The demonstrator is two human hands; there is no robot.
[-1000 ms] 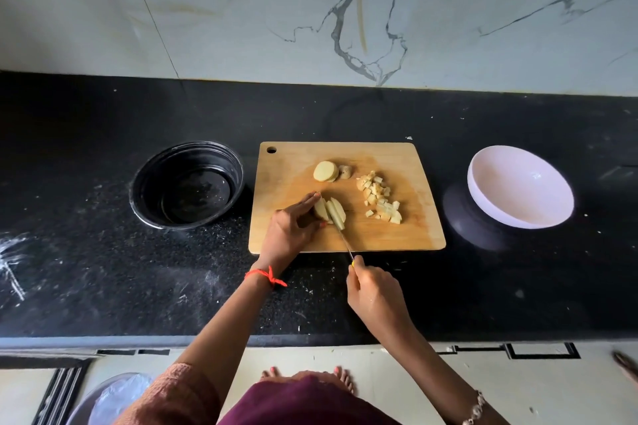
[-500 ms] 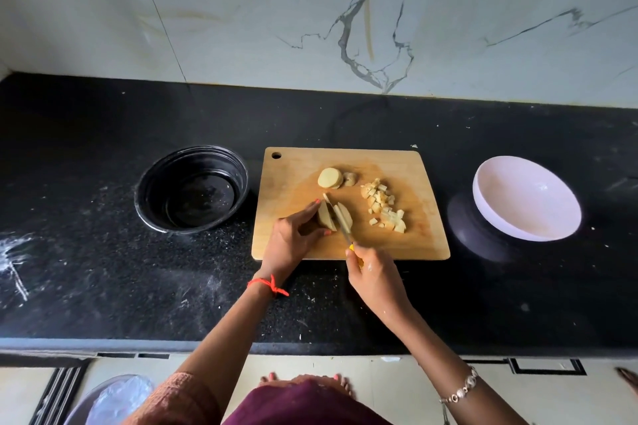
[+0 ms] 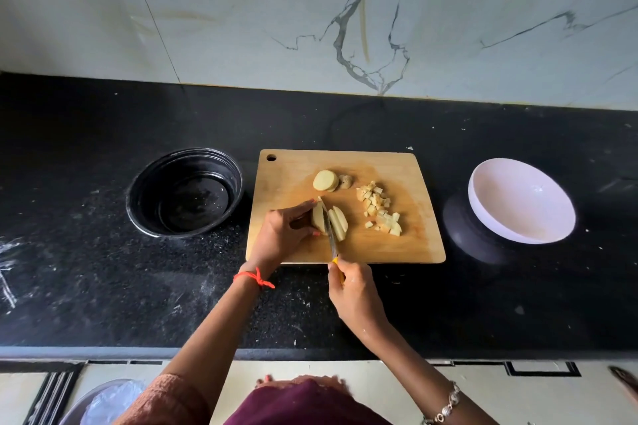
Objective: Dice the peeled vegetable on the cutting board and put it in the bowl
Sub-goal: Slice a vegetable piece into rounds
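Note:
A wooden cutting board (image 3: 286,183) lies on the black counter. My left hand (image 3: 281,235) pinches a peeled pale potato piece (image 3: 317,219) near the board's front middle. My right hand (image 3: 355,293) grips a yellow-handled knife (image 3: 329,229) whose blade stands in the piece, with cut slices (image 3: 340,222) fallen to its right. A round potato slice (image 3: 324,180) and a small end scrap (image 3: 346,180) lie further back. A heap of diced cubes (image 3: 378,209) sits on the board's right half. An empty white bowl (image 3: 521,200) stands to the right of the board.
A black round bowl (image 3: 186,191), empty but wet, sits left of the board. The marble wall (image 3: 310,10) rises behind the counter. The counter's front edge (image 3: 103,352) runs below my arms, with floor and a lined bin (image 3: 103,404) beneath at lower left.
The knife has moved forward over the potato piece and now cuts down into it beside the earlier slices. My left hand keeps its hold; the view has tilted slightly.

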